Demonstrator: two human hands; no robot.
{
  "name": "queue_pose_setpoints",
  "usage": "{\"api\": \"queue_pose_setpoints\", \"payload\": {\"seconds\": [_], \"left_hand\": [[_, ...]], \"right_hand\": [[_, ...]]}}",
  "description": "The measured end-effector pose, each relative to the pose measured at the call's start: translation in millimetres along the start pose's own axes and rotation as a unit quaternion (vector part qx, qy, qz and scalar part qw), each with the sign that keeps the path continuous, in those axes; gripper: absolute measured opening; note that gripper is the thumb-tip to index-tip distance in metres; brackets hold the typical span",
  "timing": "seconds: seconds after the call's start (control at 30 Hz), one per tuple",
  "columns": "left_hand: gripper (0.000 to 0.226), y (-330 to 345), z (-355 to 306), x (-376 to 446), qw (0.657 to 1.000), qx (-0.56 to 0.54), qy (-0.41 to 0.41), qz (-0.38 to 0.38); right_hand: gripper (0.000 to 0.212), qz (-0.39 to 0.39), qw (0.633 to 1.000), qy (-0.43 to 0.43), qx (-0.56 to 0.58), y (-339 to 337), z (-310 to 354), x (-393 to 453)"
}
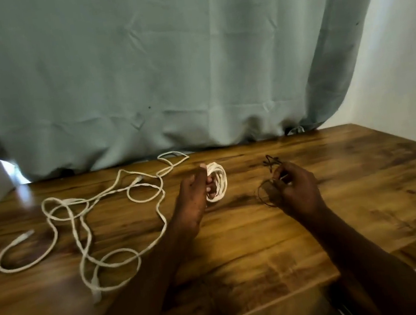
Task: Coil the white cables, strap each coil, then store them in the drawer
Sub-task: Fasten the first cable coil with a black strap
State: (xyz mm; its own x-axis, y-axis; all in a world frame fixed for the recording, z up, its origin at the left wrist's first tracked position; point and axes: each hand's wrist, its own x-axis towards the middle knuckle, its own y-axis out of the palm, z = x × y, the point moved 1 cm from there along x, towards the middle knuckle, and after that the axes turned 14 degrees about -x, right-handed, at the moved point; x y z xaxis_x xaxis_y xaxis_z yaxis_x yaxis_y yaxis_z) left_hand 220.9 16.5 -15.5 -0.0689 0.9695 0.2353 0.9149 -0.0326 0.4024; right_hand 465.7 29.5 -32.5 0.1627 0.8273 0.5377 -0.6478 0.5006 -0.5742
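The left hand grips a white cable coil mid-frame. The right hand pinches thin dark ties. Loose white cables sprawl left on the counter.

Cables and hands on the table

Loose cable lies left; cable coil in the left hand, centre; thin tie in the right hand; curtain behind.
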Motion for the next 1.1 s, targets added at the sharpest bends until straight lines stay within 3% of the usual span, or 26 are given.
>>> {"api": "queue_pose_setpoints", "payload": {"seconds": [0.07, 0.17, 0.37, 0.5, 0.57, 0.67, 0.8, 0.9, 1.0, 1.1], "left_hand": [[0.044, -13.3, -15.5, 0.4, 0.999, 0.000, 0.021, 0.025], [0.045, -44.8, -40.5, 8.1, 0.994, 0.079, 0.066, 0.033], [0.049, -111.6, -54.8, 26.9, 0.977, 0.139, 0.148, -0.069], [0.051, -132.9, -59.3, 34.4, 0.961, 0.146, 0.185, -0.141], [0.049, -140.8, -62.2, 39.0, 0.949, 0.141, 0.201, -0.196], [0.046, -155.0, -61.8, 49.2, 0.930, 0.108, 0.211, -0.282], [0.046, -166.0, -59.3, 59.2, 0.929, 0.056, 0.219, -0.294], [0.046, -159.4, -63.1, 56.9, 0.934, 0.027, 0.221, -0.280], [0.048, -142.7, -59.2, 50.5, 0.942, 0.082, 0.214, -0.244], [0.050, -126.6, -54.7, 41.4, 0.951, 0.123, 0.200, -0.199]], "right_hand": [[0.017, -0.001, 0.985, 0.091, 0.144, 8.9, 3.7, -0.8], [0.012, 0.046, 0.919, 0.206, 0.334, 24.7, 35.7, -5.9], [0.013, 0.275, 0.816, 0.220, 0.458, 89.8, 149.2, 14.5], [0.012, 0.341, 0.752, 0.210, 0.523, 142.0, 207.8, 38.4], [0.007, 0.366, 0.749, 0.199, 0.516, 160.6, 218.6, 43.1], [0.020, 0.403, 0.758, 0.167, 0.485, 178.4, 213.7, 34.4], [0.018, 0.362, 0.833, 0.152, 0.390, 183.3, 207.5, 25.4], [0.015, 0.324, 0.855, 0.155, 0.375, 185.1, 212.7, 20.7], [0.014, 0.337, 0.831, 0.210, 0.389, 191.8, 213.8, 10.4], [0.018, 0.405, 0.755, 0.256, 0.448, 192.2, 211.7, 10.0]]}}
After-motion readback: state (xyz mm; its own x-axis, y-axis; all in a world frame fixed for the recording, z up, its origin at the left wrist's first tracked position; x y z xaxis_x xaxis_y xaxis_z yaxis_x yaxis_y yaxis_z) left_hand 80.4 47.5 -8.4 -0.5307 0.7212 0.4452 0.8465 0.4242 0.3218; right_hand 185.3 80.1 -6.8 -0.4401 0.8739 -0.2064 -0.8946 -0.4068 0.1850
